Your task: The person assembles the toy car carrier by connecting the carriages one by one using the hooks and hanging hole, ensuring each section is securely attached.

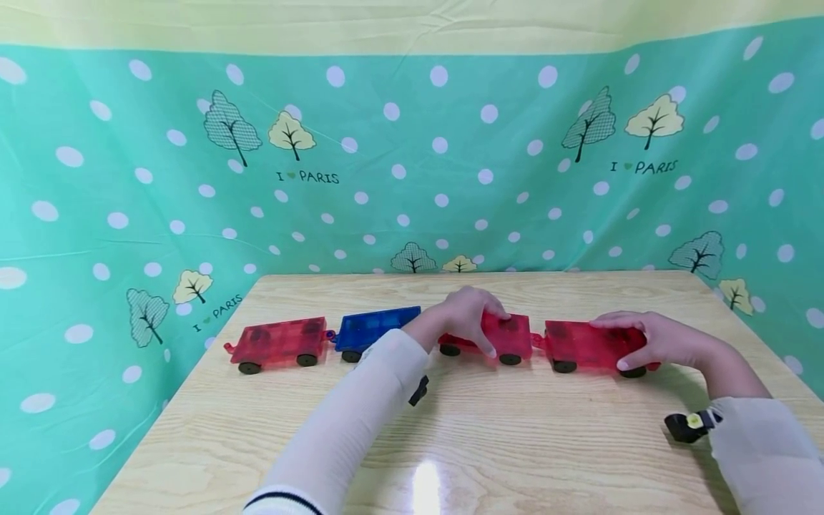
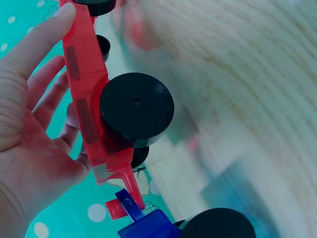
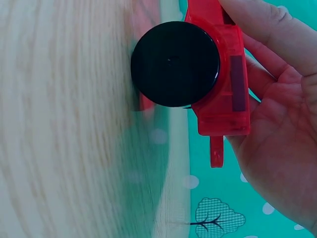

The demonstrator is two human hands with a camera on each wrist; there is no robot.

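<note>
My left hand (image 1: pixel 468 315) grips a translucent red toy car (image 1: pixel 515 330) from above, thumb on the near side and fingers over the far side. To its right, my right hand (image 1: pixel 663 340) holds another red toy car (image 1: pixel 573 343) by its right end the same way. A small red coupling (image 1: pixel 537 341) joins these two cars. In the left wrist view, a red hook at the held car's end (image 2: pixel 119 208) meets a blue loop (image 2: pixel 130 203). The right wrist view shows a black wheel (image 3: pixel 176 64) and a red end tab (image 3: pixel 216 151).
A blue toy car (image 1: pixel 376 330), partly behind the left forearm, is linked to a third red car (image 1: pixel 280 342) at the left end of the row. All stand on a wooden table (image 1: pixel 547 443). A green dotted cloth (image 1: pixel 444 172) hangs behind and at the sides.
</note>
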